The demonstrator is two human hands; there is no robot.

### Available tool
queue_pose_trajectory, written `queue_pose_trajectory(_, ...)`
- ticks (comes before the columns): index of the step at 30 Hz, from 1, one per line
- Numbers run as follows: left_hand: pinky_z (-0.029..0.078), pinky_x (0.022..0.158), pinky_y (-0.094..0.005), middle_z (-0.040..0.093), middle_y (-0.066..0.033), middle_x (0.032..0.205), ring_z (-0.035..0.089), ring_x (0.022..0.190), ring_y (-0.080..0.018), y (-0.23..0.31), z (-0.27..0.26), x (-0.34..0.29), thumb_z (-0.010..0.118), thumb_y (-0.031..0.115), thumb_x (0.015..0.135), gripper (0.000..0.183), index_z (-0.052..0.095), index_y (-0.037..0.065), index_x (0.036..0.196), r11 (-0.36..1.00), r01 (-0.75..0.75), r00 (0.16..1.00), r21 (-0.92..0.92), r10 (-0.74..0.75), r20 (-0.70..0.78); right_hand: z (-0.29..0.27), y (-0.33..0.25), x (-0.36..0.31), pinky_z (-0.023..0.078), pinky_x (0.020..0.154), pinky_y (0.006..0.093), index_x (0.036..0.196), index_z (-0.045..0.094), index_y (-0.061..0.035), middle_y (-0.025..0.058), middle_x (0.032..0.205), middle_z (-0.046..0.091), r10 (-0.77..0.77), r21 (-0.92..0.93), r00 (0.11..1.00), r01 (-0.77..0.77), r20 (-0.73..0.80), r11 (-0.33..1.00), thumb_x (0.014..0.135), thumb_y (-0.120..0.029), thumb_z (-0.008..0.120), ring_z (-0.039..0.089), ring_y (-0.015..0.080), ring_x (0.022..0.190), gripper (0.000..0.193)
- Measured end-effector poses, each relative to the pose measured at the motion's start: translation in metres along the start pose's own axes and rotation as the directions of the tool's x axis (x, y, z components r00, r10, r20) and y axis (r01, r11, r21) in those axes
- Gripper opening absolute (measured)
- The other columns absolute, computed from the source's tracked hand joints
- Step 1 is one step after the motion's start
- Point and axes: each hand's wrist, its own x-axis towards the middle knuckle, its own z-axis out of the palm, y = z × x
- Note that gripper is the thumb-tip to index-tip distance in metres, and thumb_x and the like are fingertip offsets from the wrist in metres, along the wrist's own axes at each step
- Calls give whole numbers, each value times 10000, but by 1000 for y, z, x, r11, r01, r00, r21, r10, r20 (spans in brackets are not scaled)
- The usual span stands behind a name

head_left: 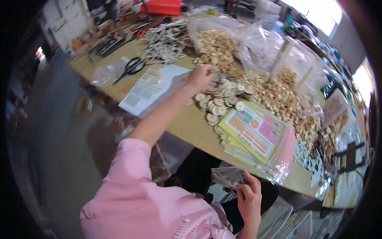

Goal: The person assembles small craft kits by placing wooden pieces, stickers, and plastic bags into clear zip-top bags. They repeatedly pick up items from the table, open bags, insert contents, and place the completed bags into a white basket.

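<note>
My left hand (201,76) reaches across the table, its fingers curled together at the near edge of a heap of small light wooden pieces (217,46). What lies between those fingers is hidden. Just below it spread many round wooden discs with holes (217,104). Low at the table's front edge, my right hand (250,192) pinches a small clear plastic bag (227,176), which has a few small pieces inside. A printed white sheet (149,93) with several wooden pieces on it lies left of my left hand.
Black-handled scissors (133,67) and a pile of thin grey sticks (166,42) lie at the far left. Bagged printed cards (254,133) are stacked at the front right. A larger heap of wooden pieces (286,97) stretches along the right. Plastic bins (296,225) stand below the table.
</note>
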Motion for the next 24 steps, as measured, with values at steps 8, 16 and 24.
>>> queue_pose_trajectory(8, 513, 609, -294, 713, -60, 734, 668, 644, -128, -20, -2, 17, 770, 208, 803, 241, 702, 32, 954, 1000, 2, 995, -18, 0, 100, -1, 6, 2, 524, 926, 419, 847, 666, -15, 168, 1256, 631, -1, 20, 1000, 1, -20, 1000, 728, 55, 753, 601, 371, 1142, 163)
queue_pose_trajectory(16, 532, 654, -303, 730, -86, 816, 681, 716, -126, 0, 0, 1, 774, 229, 812, 276, 708, 11, 968, 971, 37, 979, -235, 11, 201, 1, 9, -1, 502, 960, 418, 856, 664, -13, 165, 1265, 624, 8, 22, 1000, -8, -24, 1000, 722, 69, 735, 582, 375, 1178, 172)
queue_pose_trajectory(24, 505, 623, -272, 694, -54, 771, 618, 694, -79, 10, -4, -17, 735, 206, 865, 256, 690, -32, 949, 983, 69, 959, -168, -19, 281, 0, -1, 3, 477, 987, 428, 821, 652, -1, 179, 1271, 618, 36, 29, 999, -36, -12, 999, 735, 83, 702, 571, 384, 1197, 130)
